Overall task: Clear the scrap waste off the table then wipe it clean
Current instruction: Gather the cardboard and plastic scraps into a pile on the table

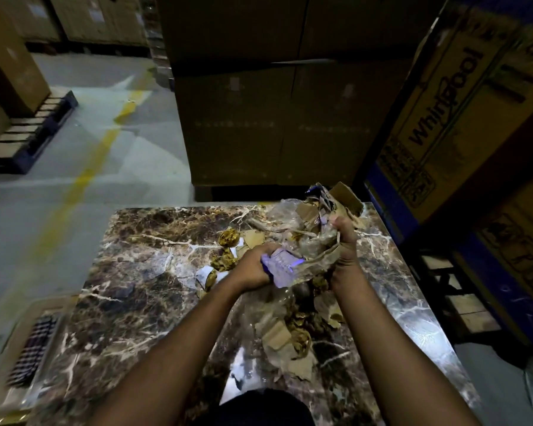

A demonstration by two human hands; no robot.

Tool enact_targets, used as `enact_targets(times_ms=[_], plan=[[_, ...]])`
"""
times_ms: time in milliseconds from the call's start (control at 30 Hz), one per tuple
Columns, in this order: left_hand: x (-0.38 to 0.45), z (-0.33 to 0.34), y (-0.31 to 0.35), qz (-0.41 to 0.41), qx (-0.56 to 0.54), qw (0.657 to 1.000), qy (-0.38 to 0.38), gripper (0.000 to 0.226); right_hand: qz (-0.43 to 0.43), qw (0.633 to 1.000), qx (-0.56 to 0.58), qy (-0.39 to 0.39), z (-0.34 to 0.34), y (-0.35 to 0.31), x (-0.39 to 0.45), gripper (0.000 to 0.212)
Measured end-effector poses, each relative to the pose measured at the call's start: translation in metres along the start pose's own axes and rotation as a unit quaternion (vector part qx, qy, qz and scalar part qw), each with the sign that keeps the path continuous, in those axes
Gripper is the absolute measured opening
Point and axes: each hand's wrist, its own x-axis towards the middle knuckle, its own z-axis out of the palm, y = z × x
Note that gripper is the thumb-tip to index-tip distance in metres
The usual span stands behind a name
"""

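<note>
Head view, and the gathering step is on: the left hand [256, 265] curls round a crumpled wad of clear plastic wrap [282, 265], while the right hand [345, 238] clenches a bunch of torn brown cardboard and plastic scrap [326, 207] that rises just beyond its knuckles. Both hover over the brown marble-patterned table [142, 272]. Loose brown paper and gold crumpled scraps [293, 336] lie below the right wrist, with more gold wads [228, 238] just left of the left hand. Wiping looks far off; next, I'd judge, both handfuls need carrying off the table, then these leftovers need collecting.
</note>
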Motion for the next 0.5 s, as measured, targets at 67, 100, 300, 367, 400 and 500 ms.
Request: enact_targets(times_ms=[67,100,300,367,400,500], plan=[[0.005,-0.005,-0.007,-0.017,0.016,0.999,-0.027,0.021,0.010,0.999,0.009,0.042,-0.007,0.004,0.006,0.092],[0.009,-0.005,-0.010,-0.025,0.025,0.999,-0.018,0.028,0.010,0.998,0.010,0.067,-0.012,0.007,0.007,0.100],[0.003,-0.018,0.011,-0.072,-0.106,0.992,0.011,0.007,-0.021,0.986,-0.066,0.151,-0.014,0.009,-0.003,0.063],[0.001,-0.021,0.022,-0.085,-0.211,0.973,0.050,0.007,-0.062,0.976,-0.113,0.176,-0.014,0.014,-0.006,0.079],[0.001,-0.024,0.025,-0.082,-0.247,0.964,0.050,0.012,-0.094,0.971,-0.130,0.180,-0.013,0.015,-0.007,0.080],[-0.001,-0.028,0.038,-0.094,-0.328,0.940,0.008,0.019,-0.190,0.941,-0.228,0.164,-0.009,0.015,-0.011,0.070]])
